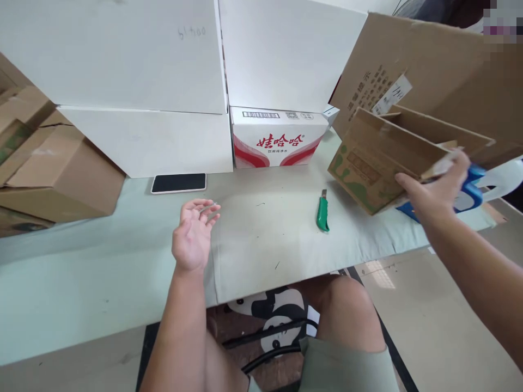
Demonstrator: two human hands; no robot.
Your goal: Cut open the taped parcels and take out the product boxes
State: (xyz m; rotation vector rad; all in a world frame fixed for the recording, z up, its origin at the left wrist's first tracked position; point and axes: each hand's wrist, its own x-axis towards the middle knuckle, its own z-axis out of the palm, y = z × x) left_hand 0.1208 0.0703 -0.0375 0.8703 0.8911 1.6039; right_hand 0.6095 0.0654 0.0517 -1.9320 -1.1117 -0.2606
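Observation:
My right hand (439, 182) grips the near upper edge of an open brown cardboard box (368, 163) with green print, thumb on its outer side. The box is tilted and stands at the right end of the table, in front of a larger cardboard piece. Palm up and fingers loosely curled apart, my left hand (194, 234) holds nothing over the table. A dark-screened phone (178, 183) lies just beyond it. Between my hands, a green box cutter (322, 212) rests on the cloth with its metal tip pointing away from me.
White panels (143, 54) rise along the back, beside a white and red carton (280, 139). Several cardboard boxes (61, 163) are stacked at the left. The large cardboard piece (441, 65) leans at the back right. A blue and white object (469, 190) is partly hidden behind my right hand.

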